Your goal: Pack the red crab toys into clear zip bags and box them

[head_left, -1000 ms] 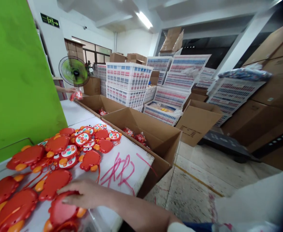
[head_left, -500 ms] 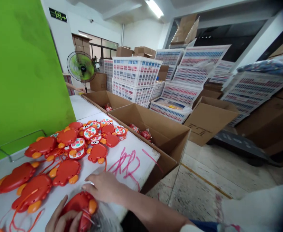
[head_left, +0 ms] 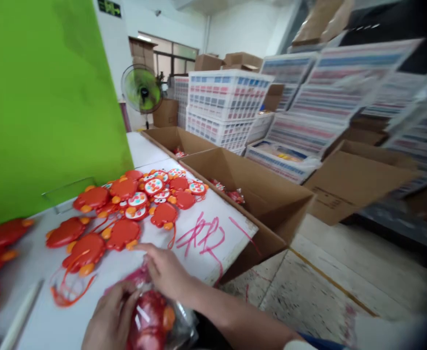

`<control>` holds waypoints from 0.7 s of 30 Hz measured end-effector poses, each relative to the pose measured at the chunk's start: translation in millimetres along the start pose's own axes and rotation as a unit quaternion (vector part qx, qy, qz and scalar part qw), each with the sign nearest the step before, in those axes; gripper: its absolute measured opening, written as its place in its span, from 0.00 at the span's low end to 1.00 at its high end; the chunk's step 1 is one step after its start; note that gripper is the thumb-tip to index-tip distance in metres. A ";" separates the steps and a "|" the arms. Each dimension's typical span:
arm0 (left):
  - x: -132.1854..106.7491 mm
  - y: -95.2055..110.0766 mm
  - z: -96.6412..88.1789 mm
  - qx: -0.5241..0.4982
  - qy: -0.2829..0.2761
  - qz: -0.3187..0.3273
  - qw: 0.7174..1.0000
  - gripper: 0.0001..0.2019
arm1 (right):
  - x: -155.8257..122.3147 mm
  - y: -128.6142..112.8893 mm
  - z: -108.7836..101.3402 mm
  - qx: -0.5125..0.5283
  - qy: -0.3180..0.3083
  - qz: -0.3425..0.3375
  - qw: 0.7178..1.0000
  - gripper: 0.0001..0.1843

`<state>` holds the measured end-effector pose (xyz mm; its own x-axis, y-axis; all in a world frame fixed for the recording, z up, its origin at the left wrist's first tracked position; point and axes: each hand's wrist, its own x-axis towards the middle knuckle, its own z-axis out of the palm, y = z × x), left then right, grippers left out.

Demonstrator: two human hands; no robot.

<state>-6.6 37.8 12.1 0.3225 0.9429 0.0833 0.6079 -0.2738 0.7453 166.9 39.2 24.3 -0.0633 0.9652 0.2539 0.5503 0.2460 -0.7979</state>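
A red crab-shaped toy (head_left: 148,318) with orange claws sits inside a clear plastic bag (head_left: 179,326) at the near edge of the white table (head_left: 195,253). My left hand (head_left: 107,321) grips the bagged toy from the left. My right hand (head_left: 165,270) pinches the top of the bag just above the toy. More red crab toys (head_left: 126,214) lie spread over the table behind my hands, some face up with coloured buttons, some face down. Pink scribbles (head_left: 204,236) mark the table to the right of them.
A green board (head_left: 45,97) stands at the left. An open cardboard box (head_left: 260,199) with bagged toys stands against the table's right edge, another box (head_left: 173,138) behind it. Stacked white crates (head_left: 224,107), cartons and a fan (head_left: 142,90) fill the back.
The toy has gone from bare on the table into the clear bag. My left hand came into view and took hold of it. The camera swung right and down.
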 end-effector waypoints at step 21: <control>-11.4 33.0 0.8 -0.398 0.067 -0.168 0.900 0.16 | -0.9 -22.7 -6.2 -0.099 0.099 -0.231 0.963 0.15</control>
<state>10.4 17.9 35.3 0.0955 0.9761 -0.1952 -0.0743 0.2025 0.9765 159.6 32.2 45.6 -0.1901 0.7154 0.6724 0.6499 0.6050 -0.4599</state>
